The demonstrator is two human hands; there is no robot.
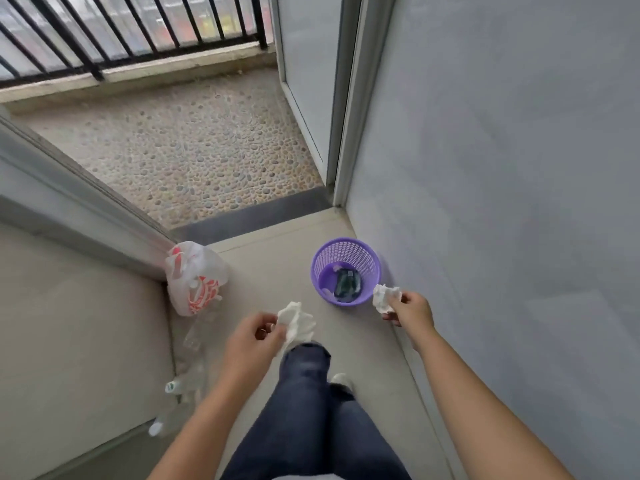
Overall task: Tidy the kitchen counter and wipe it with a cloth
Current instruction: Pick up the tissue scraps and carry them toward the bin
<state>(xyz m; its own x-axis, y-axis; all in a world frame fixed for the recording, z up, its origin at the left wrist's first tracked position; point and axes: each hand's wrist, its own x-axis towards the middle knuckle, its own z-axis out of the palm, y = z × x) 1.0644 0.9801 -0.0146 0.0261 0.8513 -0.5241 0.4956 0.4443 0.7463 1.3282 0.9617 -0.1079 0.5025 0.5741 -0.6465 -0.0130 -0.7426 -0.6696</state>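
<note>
Standing over a purple basket (346, 252) on the floor; right hand (412, 310) pinches a crumpled tissue (385, 298) beside its rim; left hand (254, 337) grips a white cloth (296, 322).

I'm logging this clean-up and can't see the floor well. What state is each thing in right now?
Left hand: shut on a crumpled white cloth.
Right hand: shut on a crumpled paper wad, beside the bin's rim.
Purple bin: upright, nearly empty, dark wrapper inside.
Plastic bag: full, on the floor.
Balcony door: open.
</note>
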